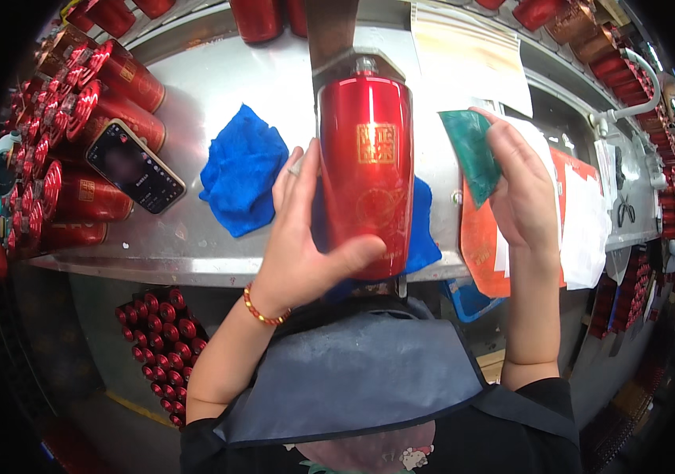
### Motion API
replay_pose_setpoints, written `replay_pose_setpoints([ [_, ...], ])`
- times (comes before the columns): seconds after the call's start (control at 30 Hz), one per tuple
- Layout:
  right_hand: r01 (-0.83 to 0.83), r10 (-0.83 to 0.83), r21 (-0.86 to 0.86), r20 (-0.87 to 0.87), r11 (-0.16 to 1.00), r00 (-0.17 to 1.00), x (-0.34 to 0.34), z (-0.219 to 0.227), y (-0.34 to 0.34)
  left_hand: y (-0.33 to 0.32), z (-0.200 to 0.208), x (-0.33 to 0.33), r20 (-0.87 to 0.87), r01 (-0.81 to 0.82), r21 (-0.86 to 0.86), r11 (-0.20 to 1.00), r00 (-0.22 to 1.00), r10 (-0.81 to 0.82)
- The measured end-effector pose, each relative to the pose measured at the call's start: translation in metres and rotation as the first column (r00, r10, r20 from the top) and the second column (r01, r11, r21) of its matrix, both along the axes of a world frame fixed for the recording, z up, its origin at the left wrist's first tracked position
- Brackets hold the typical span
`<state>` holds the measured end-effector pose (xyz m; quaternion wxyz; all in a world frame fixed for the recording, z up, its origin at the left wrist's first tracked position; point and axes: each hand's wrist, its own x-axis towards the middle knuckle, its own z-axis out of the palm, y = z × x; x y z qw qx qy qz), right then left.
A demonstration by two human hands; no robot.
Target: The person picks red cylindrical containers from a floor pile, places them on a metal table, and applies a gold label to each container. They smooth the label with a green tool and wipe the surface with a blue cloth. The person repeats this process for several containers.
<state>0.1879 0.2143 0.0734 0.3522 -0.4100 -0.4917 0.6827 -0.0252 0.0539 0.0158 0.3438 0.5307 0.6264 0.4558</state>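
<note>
against the red bottle [365, 186], our left hand [304, 245] clasps, seemingly steadying it. right of it, our right hand [522, 186] grips a green wedge [468, 154].

The bottle [365, 189] is midway along the bench [195, 79], neck toward the back, the left hand [302, 245] at its left side, a cloth [424, 229] behind its lower part. Farther left on the bench sit another cloth [243, 170], a phone [133, 162] and a row of bottles [88, 205]. To the bottle's right, the right hand [521, 186] has a flat piece [470, 154]; papers [586, 229], then scissors [626, 211], lie rightward. More bottles [160, 347] stand below, left
</note>
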Motion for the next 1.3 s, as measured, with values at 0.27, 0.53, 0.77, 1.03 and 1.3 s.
replay_pose_setpoints([
  [0.27, -0.512, 0.243, 0.462, 0.524, 0.724, 0.816, -0.043, 0.051, 0.017, 0.001, 0.010, 0.009, -0.127, -0.012, 0.016, 1.000, 0.992, 0.014],
  [0.53, -0.547, 0.037, 0.680, 0.610, 0.489, 0.791, -0.062, 0.056, 0.025, 0.005, 0.009, 0.010, -0.179, -0.003, 0.061, 0.998, 0.984, 0.014],
  [0.77, -0.225, 0.008, 0.566, 0.359, 0.793, 0.933, -0.017, 0.018, 0.010, 0.004, 0.007, 0.012, -0.158, -0.033, 0.047, 0.998, 0.987, 0.040],
  [1.03, -0.046, -0.028, 0.251, 0.284, 0.967, 0.958, 0.015, -0.012, -0.018, -0.005, -0.017, -0.008, -0.094, 0.077, 0.097, 0.992, 0.993, -0.068],
  [1.3, -0.363, -0.003, 0.794, 0.418, 0.487, 0.908, 0.000, 0.010, -0.008, -0.014, -0.011, -0.009, -0.275, 0.103, 0.039, 0.994, 0.957, -0.089],
])
